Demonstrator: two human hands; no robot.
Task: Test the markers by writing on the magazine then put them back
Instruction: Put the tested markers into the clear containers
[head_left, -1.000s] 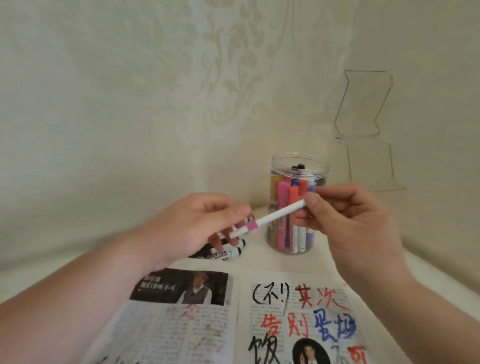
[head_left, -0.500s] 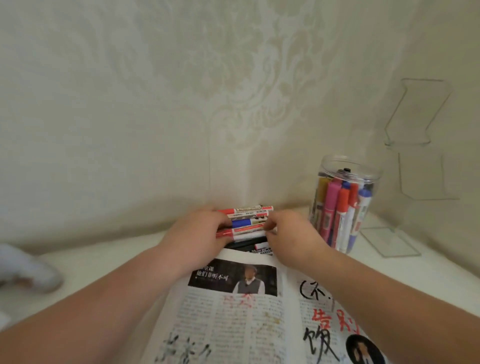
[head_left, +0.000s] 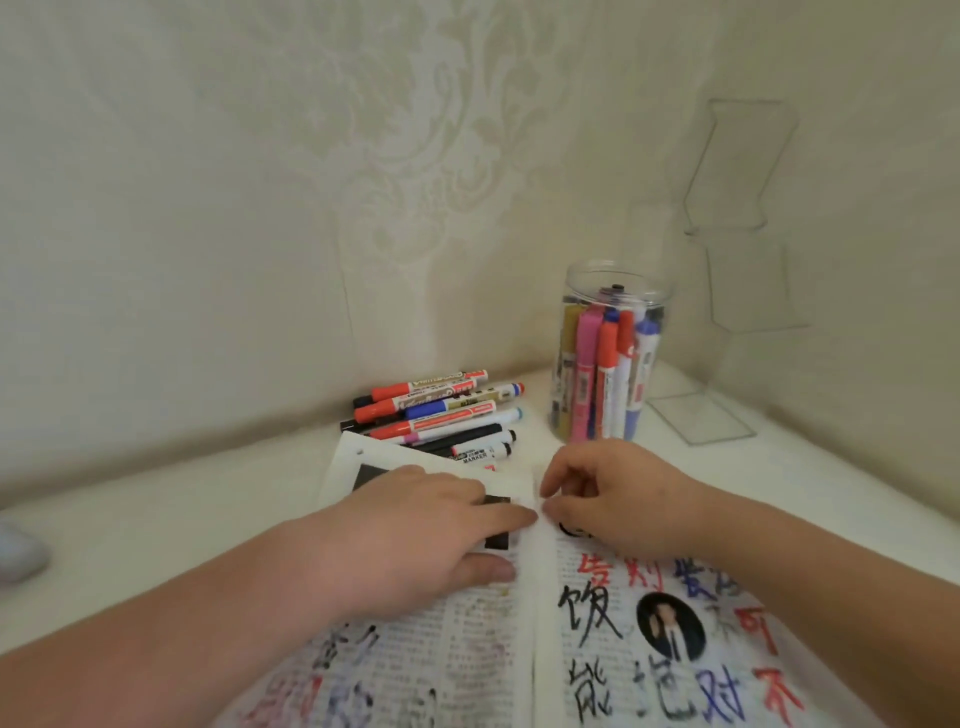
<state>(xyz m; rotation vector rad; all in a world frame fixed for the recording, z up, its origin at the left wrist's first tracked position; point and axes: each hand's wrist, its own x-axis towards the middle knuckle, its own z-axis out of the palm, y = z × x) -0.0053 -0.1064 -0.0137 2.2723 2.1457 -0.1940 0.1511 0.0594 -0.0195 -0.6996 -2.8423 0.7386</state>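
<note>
An open magazine (head_left: 613, 670) lies in front of me, its pages covered in red, blue and black marker writing. My left hand (head_left: 415, 540) rests flat on the left page with its fingers straight, reaching the centre fold. Beside the fold, my right hand (head_left: 618, 499) touches the right page with loosely curled fingers; I see no marker in it. Just beyond the magazine's top edge lies a pile of several markers (head_left: 436, 415), apart from both hands. A clear jar (head_left: 613, 291) holding several upright markers stands behind my right hand.
A clear acrylic stand (head_left: 737, 270) sits in the right corner against the patterned wall, its base plate next to the jar. A pale grey-blue object (head_left: 18, 556) is at the far left edge on the white table (head_left: 156, 519).
A second ago both hands held a white and pink marker. They then went to the pile, and have now come back onto the magazine with no marker in them.
</note>
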